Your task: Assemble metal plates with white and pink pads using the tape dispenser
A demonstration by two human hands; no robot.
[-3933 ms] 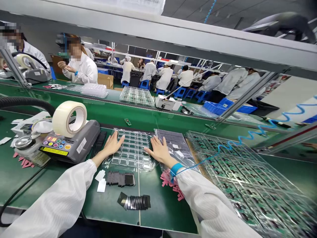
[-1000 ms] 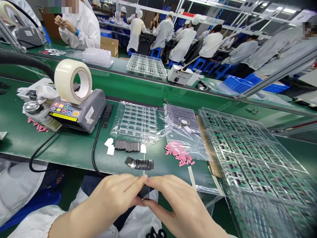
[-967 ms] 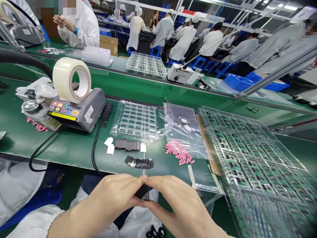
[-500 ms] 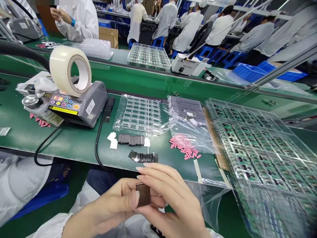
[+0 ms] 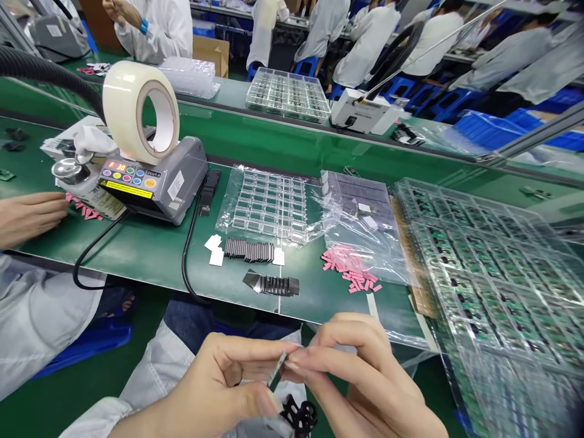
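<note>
A thin, dark flat rectangular piece (image 5: 277,372) is turned nearly edge-on above my lap. My left hand (image 5: 223,380) grips it between thumb and fingers. At its upper end, the fingertips of my right hand (image 5: 360,371) are pinched together against it; what exactly they grasp there is partly hidden. On the bench beyond my hands lie a short row of black shiny pieces (image 5: 278,285) and a longer row of thin dark pieces (image 5: 250,250), with white squares (image 5: 216,256) beside it.
Pink strips (image 5: 347,264) lie near a clear plastic tray (image 5: 269,204). A tape dispenser (image 5: 157,182) carries a tape roll (image 5: 116,109). Stacked trays of circuit boards (image 5: 493,267) stand at right. A co-worker's hand (image 5: 31,216) rests at far left. A black object (image 5: 298,415) lies below my hands.
The dark piece has turned from face-on to nearly edge-on. My right hand has shifted right, its fingertips now pinched at the piece's upper end. A co-worker's hand has appeared at left.
</note>
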